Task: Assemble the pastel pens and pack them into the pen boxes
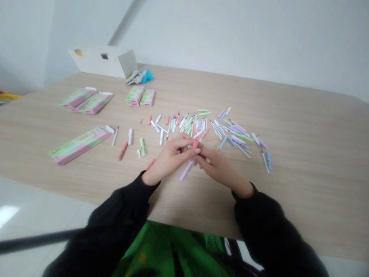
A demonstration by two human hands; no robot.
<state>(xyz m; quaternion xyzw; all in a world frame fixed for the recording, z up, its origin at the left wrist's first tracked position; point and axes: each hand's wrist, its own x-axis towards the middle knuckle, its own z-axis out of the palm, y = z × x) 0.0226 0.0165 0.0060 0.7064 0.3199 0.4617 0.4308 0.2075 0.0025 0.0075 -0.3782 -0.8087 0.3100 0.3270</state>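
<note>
The left hand (173, 156) pinches a coral-pink tube (195, 143) between thumb and fingers, its open end tipped up, above the near middle of the tabletop (302, 154). The right hand (216, 165) meets it from the right, fingers bent in at the tube's lower end; whether they grip it cannot be told. Just below the fingers a purple stick (186, 171) slants toward the near left, its upper end hidden by the hands. Beyond the hands lies a loose scatter of pen parts (198, 124) in white, pink, green and purple, spreading right into a second cluster (244, 137) with some blue pieces. Left of the hands, well spaced, are a pink barrel (123, 151), a white barrel (130, 136), a green barrel (142, 147) and a slim refill (115, 135) beside a long pink-and-green carton (82, 144). Farther left lie more cartons (96, 103), with two short boxes (134, 96) to their right. At the far left a white box (99, 61) stands beside a crumpled grey-and-blue bundle (140, 76).
</note>
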